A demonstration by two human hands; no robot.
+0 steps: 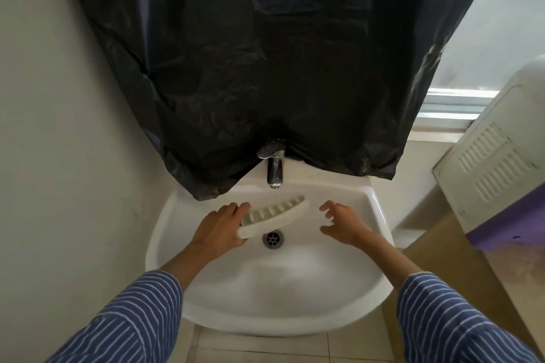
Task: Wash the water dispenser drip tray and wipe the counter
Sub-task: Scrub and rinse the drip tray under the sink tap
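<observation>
A crumpled black plastic sheet [250, 68] hangs over the wall behind the sink, thin and glossy, its lower edge draped around the chrome tap [274, 168]. Below it the white ceramic basin [374, 215] is smooth, hard and rounded, with a metal drain [273, 239] at its centre; no water is visibly running. The drip tray [274, 215] is held tilted over the basin, just under the spout: a long, shallow, off-white plastic piece with a ribbed grille, which looks light and stiff, and likely slippery once wet. The left hand [219, 230] has its grip on the tray's near end, fingers curled over the rim and thumb underneath. The short ends or long rims seem the surest holds, the ribs less so. The right hand [342, 222] hovers just beside the far end, fingers spread, holding nothing.
</observation>
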